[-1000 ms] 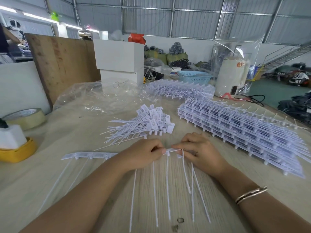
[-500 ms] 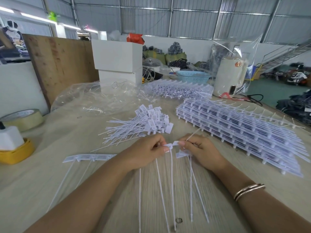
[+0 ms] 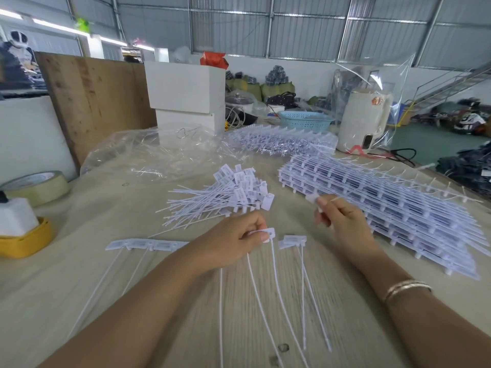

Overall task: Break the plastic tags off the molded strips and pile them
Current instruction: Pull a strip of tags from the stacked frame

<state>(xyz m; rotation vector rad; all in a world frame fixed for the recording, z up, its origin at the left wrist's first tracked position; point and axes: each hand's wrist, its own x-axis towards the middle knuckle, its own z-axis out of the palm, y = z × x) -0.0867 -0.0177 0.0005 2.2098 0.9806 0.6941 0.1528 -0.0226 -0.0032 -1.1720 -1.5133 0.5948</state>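
My left hand pinches the end of a white molded strip that runs left across the table, its long tails trailing toward me. Raised to the right, my right hand pinches a single white tag clear of the strip. A small piece of two tags lies loose on the table between my hands. The pile of separated tags sits just beyond my left hand. A thick stack of unbroken strips lies to the right of my right hand.
A clear plastic bag and another bundle of strips lie farther back. A tape roll and a yellow dish holding a white block sit at the left edge. White boxes, a blue basket and a white kettle stand behind.
My hands have come apart. The right hand has lifted up and to the right with a tag snapped off the strip; a two-tag piece now lies loose between them.
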